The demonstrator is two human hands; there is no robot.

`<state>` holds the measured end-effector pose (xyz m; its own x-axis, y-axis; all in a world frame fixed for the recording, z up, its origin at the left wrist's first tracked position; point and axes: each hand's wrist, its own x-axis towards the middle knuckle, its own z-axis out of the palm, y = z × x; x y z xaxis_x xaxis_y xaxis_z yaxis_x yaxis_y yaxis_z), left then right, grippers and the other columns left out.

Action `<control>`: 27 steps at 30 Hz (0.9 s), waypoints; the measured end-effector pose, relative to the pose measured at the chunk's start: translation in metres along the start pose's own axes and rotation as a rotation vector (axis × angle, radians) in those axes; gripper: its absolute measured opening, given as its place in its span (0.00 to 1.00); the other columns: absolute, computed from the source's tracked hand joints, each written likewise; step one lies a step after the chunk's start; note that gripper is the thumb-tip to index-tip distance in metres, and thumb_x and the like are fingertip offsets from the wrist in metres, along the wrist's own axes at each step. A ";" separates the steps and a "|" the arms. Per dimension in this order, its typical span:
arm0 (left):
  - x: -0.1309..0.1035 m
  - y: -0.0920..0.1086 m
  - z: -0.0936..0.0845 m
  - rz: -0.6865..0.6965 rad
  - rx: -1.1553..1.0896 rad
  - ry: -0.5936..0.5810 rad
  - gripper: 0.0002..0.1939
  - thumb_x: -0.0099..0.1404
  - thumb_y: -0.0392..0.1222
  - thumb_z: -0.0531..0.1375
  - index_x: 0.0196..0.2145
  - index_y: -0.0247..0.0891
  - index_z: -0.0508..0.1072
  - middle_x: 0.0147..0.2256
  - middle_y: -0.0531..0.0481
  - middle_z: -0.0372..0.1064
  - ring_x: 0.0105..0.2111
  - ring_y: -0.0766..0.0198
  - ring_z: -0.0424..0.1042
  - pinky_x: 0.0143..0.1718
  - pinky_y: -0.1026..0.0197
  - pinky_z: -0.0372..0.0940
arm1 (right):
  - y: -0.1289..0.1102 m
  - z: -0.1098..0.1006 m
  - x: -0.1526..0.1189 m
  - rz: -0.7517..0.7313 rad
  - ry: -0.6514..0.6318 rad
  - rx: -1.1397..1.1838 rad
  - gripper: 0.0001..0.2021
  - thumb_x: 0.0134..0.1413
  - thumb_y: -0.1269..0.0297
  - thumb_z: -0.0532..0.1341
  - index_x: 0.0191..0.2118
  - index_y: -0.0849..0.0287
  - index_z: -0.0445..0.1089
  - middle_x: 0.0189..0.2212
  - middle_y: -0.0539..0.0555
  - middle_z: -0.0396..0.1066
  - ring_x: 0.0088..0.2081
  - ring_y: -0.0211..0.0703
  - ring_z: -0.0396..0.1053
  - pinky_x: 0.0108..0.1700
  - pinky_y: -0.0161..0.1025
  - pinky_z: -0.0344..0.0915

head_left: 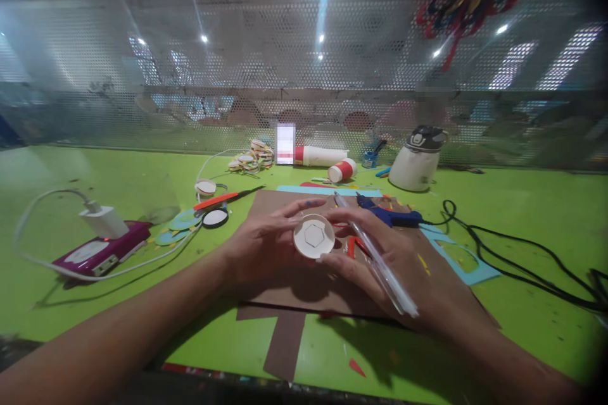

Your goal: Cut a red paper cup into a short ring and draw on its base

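Note:
Between my two hands is a small round white disc (314,236) with a hexagon outlined on its face. My left hand (266,234) holds its left edge, with the fingers behind and above it. Thumb and fingers of my right hand (375,253) grip the right edge. A clear pen (380,259) also rests in my right hand, slanting up past the disc. Both hands are above a brown board (285,281). Red-handled scissors (354,245) lie partly hidden behind my right hand.
At left are a purple power strip (107,247), an orange cutter (216,201) and a black-rimmed disc (215,218). A blue glue gun (394,215) with a black cord lies right. Farther back stand a phone (285,143), paper cups (342,170) and a kettle (415,161).

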<state>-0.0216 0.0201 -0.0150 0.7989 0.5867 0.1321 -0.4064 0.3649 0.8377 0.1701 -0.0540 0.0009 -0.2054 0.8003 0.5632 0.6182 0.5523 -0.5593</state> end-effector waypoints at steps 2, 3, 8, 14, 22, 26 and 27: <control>0.000 0.000 -0.001 0.011 -0.008 -0.005 0.25 0.63 0.38 0.56 0.58 0.37 0.64 0.51 0.37 0.69 0.49 0.48 0.70 0.51 0.44 0.60 | 0.005 0.006 -0.002 -0.024 0.000 0.059 0.18 0.54 0.62 0.66 0.51 0.49 0.66 0.50 0.52 0.73 0.49 0.47 0.72 0.52 0.45 0.69; 0.001 -0.001 -0.002 0.013 -0.004 0.000 0.25 0.63 0.38 0.56 0.58 0.37 0.64 0.52 0.37 0.69 0.50 0.47 0.69 0.52 0.43 0.60 | 0.007 0.008 -0.002 -0.025 -0.011 0.075 0.19 0.54 0.62 0.66 0.52 0.49 0.65 0.51 0.52 0.72 0.50 0.47 0.71 0.52 0.45 0.69; 0.001 -0.001 -0.004 0.019 0.020 0.026 0.26 0.61 0.38 0.58 0.58 0.35 0.64 0.52 0.35 0.68 0.52 0.46 0.68 0.54 0.43 0.59 | 0.011 0.014 -0.004 -0.024 -0.015 0.046 0.22 0.55 0.60 0.65 0.55 0.47 0.62 0.51 0.53 0.71 0.47 0.47 0.72 0.45 0.43 0.73; -0.001 -0.001 0.000 0.039 0.002 -0.013 0.24 0.63 0.35 0.56 0.57 0.35 0.66 0.53 0.37 0.69 0.51 0.49 0.69 0.53 0.47 0.60 | 0.014 0.019 -0.004 -0.030 0.007 0.116 0.24 0.54 0.62 0.67 0.55 0.49 0.62 0.51 0.53 0.71 0.48 0.46 0.72 0.47 0.42 0.72; -0.001 0.002 -0.003 -0.020 0.020 -0.026 0.27 0.63 0.37 0.57 0.61 0.39 0.63 0.55 0.38 0.68 0.54 0.46 0.68 0.57 0.42 0.56 | 0.014 0.021 -0.006 -0.076 0.088 0.124 0.21 0.53 0.64 0.67 0.53 0.49 0.66 0.45 0.51 0.74 0.42 0.44 0.74 0.42 0.39 0.72; -0.001 0.000 -0.003 -0.027 0.031 -0.011 0.26 0.63 0.37 0.57 0.60 0.38 0.64 0.56 0.36 0.67 0.54 0.45 0.68 0.57 0.41 0.57 | 0.013 0.019 -0.006 -0.071 0.074 0.111 0.21 0.51 0.65 0.68 0.52 0.50 0.67 0.43 0.50 0.74 0.41 0.43 0.74 0.42 0.39 0.71; -0.001 -0.001 -0.003 -0.031 0.030 -0.007 0.25 0.64 0.39 0.57 0.59 0.38 0.64 0.55 0.37 0.67 0.54 0.46 0.68 0.57 0.42 0.57 | 0.013 0.018 -0.006 -0.066 0.067 0.108 0.21 0.51 0.65 0.68 0.51 0.50 0.67 0.43 0.50 0.74 0.41 0.43 0.74 0.43 0.40 0.71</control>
<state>-0.0235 0.0211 -0.0172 0.8142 0.5701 0.1096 -0.3680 0.3608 0.8570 0.1654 -0.0477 -0.0208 -0.1891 0.7462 0.6383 0.5194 0.6276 -0.5799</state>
